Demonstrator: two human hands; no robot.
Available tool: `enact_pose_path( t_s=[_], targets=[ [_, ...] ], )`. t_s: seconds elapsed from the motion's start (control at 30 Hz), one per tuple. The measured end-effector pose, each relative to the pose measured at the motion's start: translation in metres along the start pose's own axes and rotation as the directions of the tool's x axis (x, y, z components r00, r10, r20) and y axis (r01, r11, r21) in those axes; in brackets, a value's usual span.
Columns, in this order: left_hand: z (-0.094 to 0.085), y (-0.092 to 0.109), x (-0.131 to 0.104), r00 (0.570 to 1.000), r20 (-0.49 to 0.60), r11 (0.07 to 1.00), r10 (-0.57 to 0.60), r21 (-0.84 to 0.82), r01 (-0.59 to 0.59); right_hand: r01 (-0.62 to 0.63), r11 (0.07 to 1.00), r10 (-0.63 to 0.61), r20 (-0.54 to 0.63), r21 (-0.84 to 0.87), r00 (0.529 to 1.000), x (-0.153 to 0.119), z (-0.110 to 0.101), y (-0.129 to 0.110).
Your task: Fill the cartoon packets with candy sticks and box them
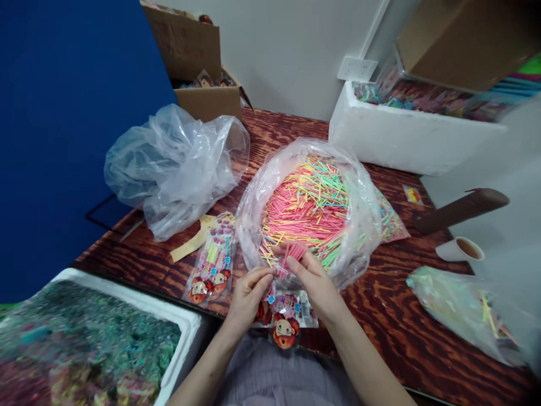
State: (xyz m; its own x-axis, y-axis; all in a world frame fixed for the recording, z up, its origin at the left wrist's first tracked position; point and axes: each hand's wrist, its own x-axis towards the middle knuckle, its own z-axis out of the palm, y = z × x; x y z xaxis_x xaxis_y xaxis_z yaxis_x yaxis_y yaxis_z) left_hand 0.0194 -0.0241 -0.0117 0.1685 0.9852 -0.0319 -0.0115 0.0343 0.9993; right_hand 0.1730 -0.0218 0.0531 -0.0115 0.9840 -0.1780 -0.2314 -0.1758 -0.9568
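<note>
My right hand is closed around a small bundle of pink paper sticks, held over the front rim of a clear plastic bag. That bag is full of loose pink, yellow and green sticks. Just left of the bundle, my left hand pinches the edge of a small printed plastic packet; its fingers partly cover it. Below both hands lie similar packets, one with a red-haired cartoon head. Further left, flat on the table, rest more cartoon packets with sticks inside.
A crumpled clear bag and a beige strip lie left on the wood-grain table. Foam boxes stand at front left and back right. Rightward are a paper cup, a brown tube and another bag.
</note>
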Motion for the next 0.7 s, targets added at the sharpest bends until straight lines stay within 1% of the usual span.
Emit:
enact_pose_path(
  t_s=[0.1, 0.17, 0.27, 0.4, 0.47, 0.53, 0.6, 0.67, 0.7],
  targets=[
    [-0.002, 0.003, 0.000, 1.000, -0.014, 0.999, 0.026, -0.018, -0.026, 0.070, 0.998, -0.070, -0.031, 0.001, 0.997, -0.004, 0.004, -0.004],
    [-0.004, 0.003, 0.000, 0.999, -0.028, 0.999, 0.035, -0.033, -0.036, 0.151, 0.984, -0.155, -0.041, -0.096, 0.987, -0.006, 0.006, -0.004],
    [-0.007, 0.003, -0.002, 0.999, -0.029, 0.998, 0.040, -0.055, -0.042, 0.248, 0.912, -0.248, 0.041, -0.326, 0.968, -0.009, 0.007, -0.001],
    [-0.010, 0.005, -0.004, 0.999, -0.041, 0.997, 0.026, -0.078, -0.029, 0.331, 0.809, -0.340, 0.071, -0.486, 0.938, -0.013, 0.009, 0.002],
    [-0.011, 0.006, -0.005, 0.999, -0.054, 0.995, 0.004, -0.103, -0.009, 0.367, 0.739, -0.357, 0.134, -0.565, 0.924, -0.015, 0.012, 0.002],
    [-0.012, 0.009, -0.007, 0.998, -0.054, 0.990, -0.035, -0.136, 0.027, 0.388, 0.697, -0.328, 0.213, -0.604, 0.920, -0.017, 0.016, 0.002],
    [-0.016, 0.011, -0.008, 0.997, -0.036, 0.988, -0.071, -0.140, 0.066, 0.387, 0.720, -0.307, 0.235, -0.576, 0.922, -0.019, 0.019, 0.001],
    [-0.027, 0.014, -0.007, 0.996, -0.035, 0.992, -0.085, -0.093, 0.081, 0.355, 0.789, -0.293, 0.200, -0.502, 0.935, -0.022, 0.018, 0.000],
    [-0.035, 0.014, -0.006, 0.995, -0.063, 0.996, -0.079, -0.053, 0.076, 0.326, 0.827, -0.285, 0.160, -0.458, 0.945, -0.023, 0.016, 0.000]
  ],
)
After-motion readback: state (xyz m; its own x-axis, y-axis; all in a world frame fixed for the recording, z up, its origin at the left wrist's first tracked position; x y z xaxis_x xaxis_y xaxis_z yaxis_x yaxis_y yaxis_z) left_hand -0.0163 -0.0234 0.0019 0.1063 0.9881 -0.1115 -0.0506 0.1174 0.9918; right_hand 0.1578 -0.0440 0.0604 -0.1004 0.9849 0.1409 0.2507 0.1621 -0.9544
